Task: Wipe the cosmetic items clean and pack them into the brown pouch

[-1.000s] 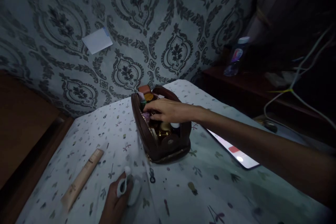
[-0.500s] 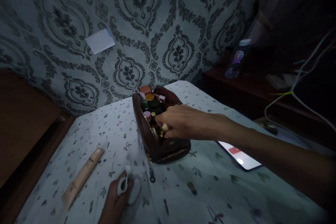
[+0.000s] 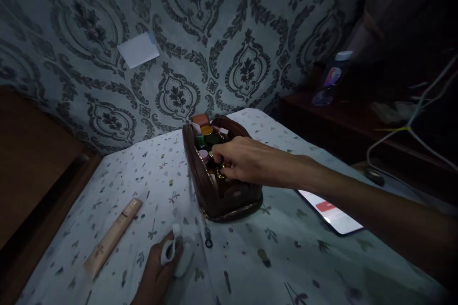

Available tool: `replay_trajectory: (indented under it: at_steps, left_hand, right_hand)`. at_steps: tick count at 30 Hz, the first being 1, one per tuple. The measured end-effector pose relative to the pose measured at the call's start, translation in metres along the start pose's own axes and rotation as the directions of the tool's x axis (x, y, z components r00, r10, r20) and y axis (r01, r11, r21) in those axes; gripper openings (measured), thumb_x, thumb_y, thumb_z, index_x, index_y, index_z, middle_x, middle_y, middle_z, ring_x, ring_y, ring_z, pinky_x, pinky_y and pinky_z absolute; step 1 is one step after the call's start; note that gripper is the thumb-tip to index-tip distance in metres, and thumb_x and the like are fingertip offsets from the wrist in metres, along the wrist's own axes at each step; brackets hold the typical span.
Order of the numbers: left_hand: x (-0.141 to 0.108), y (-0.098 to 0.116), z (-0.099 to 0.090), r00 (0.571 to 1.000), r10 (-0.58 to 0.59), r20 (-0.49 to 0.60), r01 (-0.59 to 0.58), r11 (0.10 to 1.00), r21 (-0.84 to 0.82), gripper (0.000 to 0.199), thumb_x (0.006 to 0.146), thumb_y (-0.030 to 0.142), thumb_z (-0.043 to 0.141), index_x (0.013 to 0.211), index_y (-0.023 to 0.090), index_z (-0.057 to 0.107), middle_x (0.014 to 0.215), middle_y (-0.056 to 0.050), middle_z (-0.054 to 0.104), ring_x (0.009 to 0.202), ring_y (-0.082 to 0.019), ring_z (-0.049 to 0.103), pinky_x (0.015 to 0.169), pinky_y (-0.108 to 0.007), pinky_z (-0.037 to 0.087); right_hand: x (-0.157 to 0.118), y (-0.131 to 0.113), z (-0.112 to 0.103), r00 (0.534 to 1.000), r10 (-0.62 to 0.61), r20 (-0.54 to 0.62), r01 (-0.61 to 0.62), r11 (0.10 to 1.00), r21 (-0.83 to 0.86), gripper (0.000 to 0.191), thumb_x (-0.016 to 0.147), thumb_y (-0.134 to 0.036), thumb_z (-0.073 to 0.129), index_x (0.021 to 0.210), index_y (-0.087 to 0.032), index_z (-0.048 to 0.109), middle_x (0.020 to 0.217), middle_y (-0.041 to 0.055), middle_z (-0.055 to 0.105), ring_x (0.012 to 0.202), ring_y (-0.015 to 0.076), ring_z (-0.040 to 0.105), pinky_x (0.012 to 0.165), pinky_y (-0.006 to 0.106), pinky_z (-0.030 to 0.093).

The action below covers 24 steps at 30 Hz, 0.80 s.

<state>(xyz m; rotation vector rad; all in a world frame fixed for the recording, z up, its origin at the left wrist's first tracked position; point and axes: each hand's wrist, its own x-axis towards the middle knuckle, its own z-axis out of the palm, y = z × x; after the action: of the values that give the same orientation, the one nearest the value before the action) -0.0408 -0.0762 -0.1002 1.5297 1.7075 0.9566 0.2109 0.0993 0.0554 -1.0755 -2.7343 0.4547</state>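
The patterned bed sheet (image 3: 286,257) carries the open brown pouch (image 3: 222,195), standing upright near the wall. The right hand (image 3: 246,164) has shifted back from the pouch's near end toward its middle since half a second ago; its fingers (image 3: 220,159) curl down among the small jars (image 3: 209,139), apparently sorting; whether they pinch one cannot be told. The left hand (image 3: 157,271) stays put, fingers closed on a small white bottle (image 3: 177,252). The beige tube (image 3: 112,238) and lit phone (image 3: 331,212) are unmoved.
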Motion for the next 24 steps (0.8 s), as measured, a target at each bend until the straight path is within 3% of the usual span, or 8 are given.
replay_trajectory:
  at_steps: [5,11,16,24]
  left_hand:
    - [-0.002,0.005,0.003,1.0,-0.008,-0.009,0.007,1.0,-0.017,0.04,0.086,0.053,0.054,0.07,0.017,0.063,0.062,-0.001,0.058,0.062,-0.017,0.053,0.065,-0.023,0.049]
    - [0.0,0.006,0.001,1.0,0.006,0.015,-0.005,1.0,-0.031,0.04,0.086,0.053,0.054,0.074,0.016,0.067,0.063,-0.002,0.06,0.066,-0.018,0.054,0.069,-0.024,0.049]
    - [-0.001,0.004,0.001,0.999,0.032,0.02,-0.031,0.998,-0.048,0.036,0.084,0.051,0.057,0.078,0.016,0.068,0.065,-0.002,0.062,0.065,-0.018,0.054,0.063,-0.024,0.048]
    - [-0.003,0.018,0.002,0.999,0.022,0.037,-0.019,0.998,-0.066,0.04,0.086,0.053,0.052,0.081,0.017,0.068,0.067,-0.002,0.062,0.067,-0.018,0.054,0.063,-0.023,0.046]
  right_hand:
    - [0.017,0.009,0.017,0.992,0.034,-0.118,-0.019,0.993,0.118,0.031,0.081,-0.018,0.061,0.111,-0.017,0.057,0.083,0.0041,0.066,0.074,0.0174,0.06,0.058,0.024,0.032]
    - [0.02,0.012,0.02,0.999,0.007,-0.051,-0.001,0.993,0.118,0.04,0.079,-0.025,0.066,0.117,-0.017,0.06,0.083,0.0039,0.067,0.071,0.0174,0.061,0.056,0.024,0.032]
    - [0.015,0.009,0.016,0.999,0.011,-0.04,-0.006,0.994,0.112,0.049,0.075,-0.023,0.068,0.123,-0.017,0.058,0.084,0.0031,0.065,0.071,0.0171,0.06,0.058,0.024,0.034]
    - [0.015,0.007,0.014,0.997,-0.036,-0.065,0.045,0.988,0.146,0.037,0.073,-0.016,0.065,0.11,-0.018,0.059,0.079,0.0002,0.063,0.071,0.0148,0.058,0.057,0.022,0.035]
